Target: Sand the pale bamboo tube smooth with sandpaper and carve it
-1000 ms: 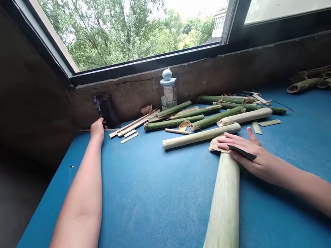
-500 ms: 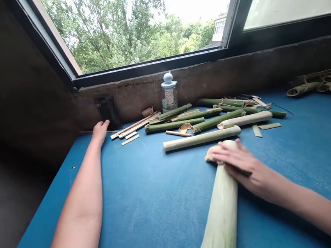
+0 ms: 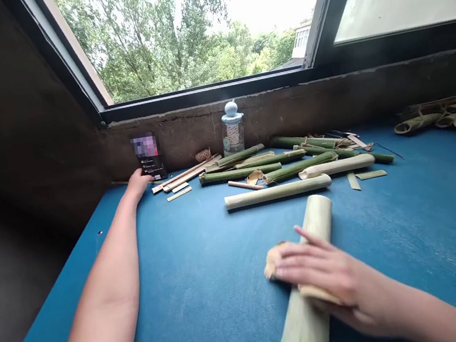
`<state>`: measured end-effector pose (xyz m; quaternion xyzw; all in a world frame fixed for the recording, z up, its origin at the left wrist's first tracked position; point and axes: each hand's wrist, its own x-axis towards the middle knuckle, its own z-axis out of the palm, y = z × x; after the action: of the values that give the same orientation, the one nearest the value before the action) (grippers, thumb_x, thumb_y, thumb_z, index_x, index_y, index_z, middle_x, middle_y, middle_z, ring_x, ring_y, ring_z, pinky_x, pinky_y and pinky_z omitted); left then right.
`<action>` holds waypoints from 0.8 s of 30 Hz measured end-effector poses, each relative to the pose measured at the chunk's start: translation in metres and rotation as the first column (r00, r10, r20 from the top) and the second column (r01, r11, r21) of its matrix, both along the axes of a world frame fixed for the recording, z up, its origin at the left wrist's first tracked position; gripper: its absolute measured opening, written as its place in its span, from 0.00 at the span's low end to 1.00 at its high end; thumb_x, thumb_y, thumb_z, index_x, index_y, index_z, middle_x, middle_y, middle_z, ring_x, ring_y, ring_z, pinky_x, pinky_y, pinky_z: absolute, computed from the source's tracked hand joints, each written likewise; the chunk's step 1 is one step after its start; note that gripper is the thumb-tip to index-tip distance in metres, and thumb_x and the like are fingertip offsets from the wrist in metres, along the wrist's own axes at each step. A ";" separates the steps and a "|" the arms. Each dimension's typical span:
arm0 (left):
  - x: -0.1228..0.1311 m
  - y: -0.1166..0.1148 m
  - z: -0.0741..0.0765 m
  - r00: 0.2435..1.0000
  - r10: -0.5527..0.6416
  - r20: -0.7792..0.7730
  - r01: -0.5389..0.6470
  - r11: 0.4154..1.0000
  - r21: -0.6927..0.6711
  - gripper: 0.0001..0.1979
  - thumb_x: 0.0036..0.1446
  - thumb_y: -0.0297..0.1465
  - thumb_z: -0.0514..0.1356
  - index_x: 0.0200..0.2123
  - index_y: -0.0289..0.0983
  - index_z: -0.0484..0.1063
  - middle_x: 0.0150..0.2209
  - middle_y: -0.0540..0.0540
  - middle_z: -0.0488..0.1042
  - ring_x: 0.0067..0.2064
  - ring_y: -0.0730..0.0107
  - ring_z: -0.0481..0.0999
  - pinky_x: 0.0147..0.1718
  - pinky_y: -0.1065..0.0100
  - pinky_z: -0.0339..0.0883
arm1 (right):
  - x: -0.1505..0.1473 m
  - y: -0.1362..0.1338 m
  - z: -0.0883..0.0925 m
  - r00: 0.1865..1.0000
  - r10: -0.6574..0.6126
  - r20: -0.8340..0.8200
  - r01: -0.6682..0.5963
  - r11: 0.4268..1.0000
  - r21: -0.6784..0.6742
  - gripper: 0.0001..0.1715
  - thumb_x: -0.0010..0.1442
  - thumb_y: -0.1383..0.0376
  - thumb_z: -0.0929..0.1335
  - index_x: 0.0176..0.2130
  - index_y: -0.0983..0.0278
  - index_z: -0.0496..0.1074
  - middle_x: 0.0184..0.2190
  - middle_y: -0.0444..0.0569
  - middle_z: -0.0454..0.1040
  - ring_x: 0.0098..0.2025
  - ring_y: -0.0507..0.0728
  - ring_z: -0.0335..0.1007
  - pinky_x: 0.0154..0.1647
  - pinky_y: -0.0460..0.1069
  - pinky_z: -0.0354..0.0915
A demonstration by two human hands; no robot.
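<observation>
My right hand (image 3: 327,279) presses a piece of sandpaper (image 3: 274,261), tan on its back, across a pale, peeled bamboo section (image 3: 319,215). The fingers lie over the sheet, which curls out on both sides. The bamboo lies lengthwise, its wider end towards me. My left arm stretches to the back left, where my left hand (image 3: 139,184) is at the lower left edge of a phone (image 3: 152,162) leaning on the wall. Its screen is lit, and the fingers there are mostly hidden.
Behind the work lies a peeled bamboo tube (image 3: 278,192). Several green bamboo pieces (image 3: 241,173) and thin strips (image 3: 188,175) lie along the wall beside a glass jar (image 3: 233,135) with a blue lid. More split bamboo (image 3: 422,122) is at the far right of the blue table (image 3: 194,290).
My right hand has slid the sandpaper along the bamboo towards me, uncovering its far end. The phone's screen, dark before, is now lit. My left hand has barely moved.
</observation>
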<state>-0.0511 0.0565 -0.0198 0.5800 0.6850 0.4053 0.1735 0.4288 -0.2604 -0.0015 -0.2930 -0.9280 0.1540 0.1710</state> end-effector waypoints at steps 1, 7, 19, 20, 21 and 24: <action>-0.002 0.000 -0.001 1.000 -0.001 -0.015 0.001 1.000 0.007 0.17 0.41 0.29 0.59 0.38 0.34 0.76 0.43 0.38 0.80 0.48 0.48 0.77 0.51 0.57 0.69 | -0.004 -0.004 0.002 0.997 0.080 0.016 -0.080 0.997 -0.010 0.29 0.70 0.62 0.63 0.68 0.58 0.61 0.62 0.50 0.72 0.68 0.60 0.61 0.76 0.63 0.30; -0.006 -0.005 -0.001 0.988 0.038 -0.148 -0.034 0.999 0.033 0.15 0.49 0.31 0.52 0.35 0.34 0.78 0.42 0.37 0.81 0.48 0.47 0.77 0.51 0.57 0.68 | 0.017 0.019 -0.001 0.944 -0.320 -0.077 0.320 0.947 -0.013 0.19 0.72 0.62 0.60 0.57 0.57 0.72 0.58 0.49 0.76 0.65 0.62 0.66 0.75 0.69 0.37; -0.007 -0.004 -0.003 0.992 0.053 -0.112 -0.047 0.997 0.056 0.19 0.55 0.38 0.56 0.42 0.33 0.79 0.47 0.36 0.80 0.52 0.47 0.76 0.55 0.56 0.66 | 0.031 0.034 -0.018 0.840 -0.522 -0.146 0.529 0.849 0.009 0.24 0.73 0.56 0.58 0.63 0.56 0.69 0.66 0.52 0.66 0.74 0.68 0.48 0.72 0.74 0.39; -0.008 -0.003 -0.004 0.994 0.024 -0.103 -0.020 0.999 0.040 0.19 0.52 0.37 0.58 0.43 0.33 0.78 0.47 0.36 0.80 0.51 0.47 0.76 0.54 0.56 0.67 | 0.027 0.031 -0.016 0.834 -0.536 -0.129 0.543 0.840 0.023 0.26 0.73 0.56 0.58 0.65 0.57 0.67 0.68 0.52 0.63 0.75 0.68 0.43 0.72 0.75 0.38; -0.009 -0.002 -0.004 0.996 -0.003 -0.092 0.005 1.000 0.023 0.20 0.49 0.36 0.60 0.45 0.33 0.77 0.47 0.36 0.80 0.51 0.47 0.77 0.54 0.57 0.67 | 0.020 0.024 -0.015 0.860 -0.501 -0.098 0.506 0.862 0.037 0.27 0.73 0.56 0.59 0.66 0.56 0.64 0.70 0.52 0.60 0.75 0.68 0.40 0.72 0.74 0.37; -0.013 0.000 -0.005 0.995 -0.047 -0.087 0.045 0.999 -0.019 0.27 0.42 0.32 0.63 0.49 0.32 0.75 0.49 0.35 0.79 0.52 0.45 0.77 0.53 0.57 0.68 | -0.001 0.002 -0.008 0.973 -0.231 0.026 0.229 0.971 0.063 0.29 0.72 0.59 0.61 0.69 0.54 0.60 0.70 0.49 0.58 0.75 0.66 0.40 0.73 0.70 0.28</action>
<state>-0.0638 0.0568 -0.0251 0.6113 0.6819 0.3693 0.1576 0.4273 -0.2584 -0.0097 -0.3956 -0.8948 0.1005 0.1812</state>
